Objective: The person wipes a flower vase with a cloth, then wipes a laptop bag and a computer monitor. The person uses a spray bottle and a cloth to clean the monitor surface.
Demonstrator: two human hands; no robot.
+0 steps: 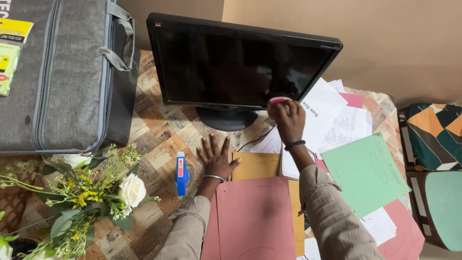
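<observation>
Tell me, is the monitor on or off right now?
Off, it seems: the monitor screen is uniformly black, showing only faint reflections, while the right hand presses a pink cloth against its lower edge.

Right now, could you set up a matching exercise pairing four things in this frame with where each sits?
Things:
1. left hand
2. right hand
3. blue spray bottle
4. green folder

Places:
A. at the monitor's lower edge, holding a pink sponge
B. right of the person's right sleeve
C. flat on the table, fingers spread
D. between the flowers and the left hand

Pairs: 1-C, 2-A, 3-D, 4-B
</observation>
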